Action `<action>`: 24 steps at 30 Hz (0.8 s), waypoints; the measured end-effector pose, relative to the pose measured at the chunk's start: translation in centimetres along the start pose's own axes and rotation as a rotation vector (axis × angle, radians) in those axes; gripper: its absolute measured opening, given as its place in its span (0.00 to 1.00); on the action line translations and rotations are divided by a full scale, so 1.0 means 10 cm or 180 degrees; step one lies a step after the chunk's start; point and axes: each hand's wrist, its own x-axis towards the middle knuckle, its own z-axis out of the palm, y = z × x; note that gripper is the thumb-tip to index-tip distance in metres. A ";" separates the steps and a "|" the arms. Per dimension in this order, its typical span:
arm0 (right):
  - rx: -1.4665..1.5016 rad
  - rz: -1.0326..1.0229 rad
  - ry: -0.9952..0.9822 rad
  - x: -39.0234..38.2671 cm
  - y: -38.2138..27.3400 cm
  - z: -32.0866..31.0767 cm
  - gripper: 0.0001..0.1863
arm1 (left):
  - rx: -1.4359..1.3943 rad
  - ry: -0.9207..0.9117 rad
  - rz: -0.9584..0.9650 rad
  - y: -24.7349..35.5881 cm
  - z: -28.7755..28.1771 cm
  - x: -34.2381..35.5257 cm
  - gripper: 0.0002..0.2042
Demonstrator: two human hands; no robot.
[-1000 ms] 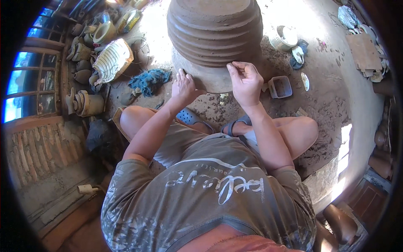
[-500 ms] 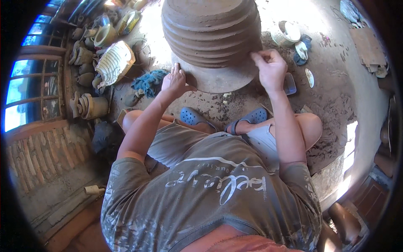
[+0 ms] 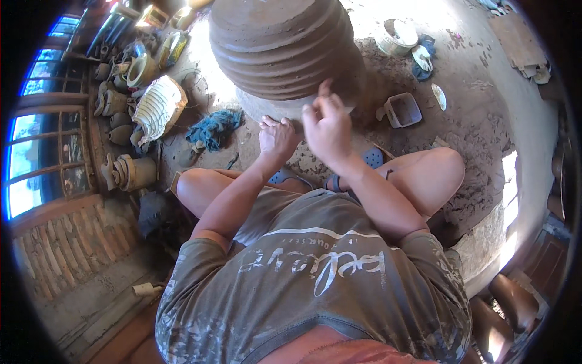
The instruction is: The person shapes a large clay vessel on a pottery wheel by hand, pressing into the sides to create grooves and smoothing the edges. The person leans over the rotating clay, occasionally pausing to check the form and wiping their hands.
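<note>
A large ribbed brown clay pot (image 3: 282, 48) stands on a pale round disc (image 3: 260, 108) in front of me. At the disc's near edge my left hand (image 3: 279, 141) rests with its fingers bent over the rim and its thumb apart, holding nothing. To its right, my right hand (image 3: 329, 128) is raised close to the pot's lower wall. One finger points up toward the clay while the others are curled in. Whether something small is held between those curled fingers is hidden.
A blue-green rag (image 3: 213, 128) and a ribbed white mould-like piece (image 3: 159, 110) lie to the left. Small pots (image 3: 130, 171) line the window side. On the right are a plastic tub (image 3: 403, 110), a white bucket (image 3: 396, 37) and a small oval dish (image 3: 439, 97).
My right hand has moved left from the pot's right side to its front. My left hand has slid right and slightly nearer. The view has shifted, showing more of the plastic tub.
</note>
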 end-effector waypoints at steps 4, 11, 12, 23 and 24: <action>0.0101 -0.0650 -0.0821 -0.31 -0.17 0.06 0.06 | -0.0481 0.0735 0.0630 -0.20 0.44 0.09 0.29; 0.0859 0.0618 0.0221 0.30 0.38 -0.36 0.18 | 0.0104 0.0276 0.0196 0.06 0.04 -0.08 0.37; 0.0984 0.0652 0.0039 0.38 0.41 -0.39 0.19 | 0.0141 0.0286 0.0200 0.09 0.02 -0.06 0.37; 0.0726 0.0046 -0.1098 -0.44 -0.01 -0.11 0.09 | 0.0355 0.0250 0.0561 -0.39 0.17 0.20 0.23; 0.0654 0.0203 -0.1167 -0.34 0.02 -0.21 0.09 | 0.0280 0.0242 0.0454 -0.44 0.06 0.18 0.23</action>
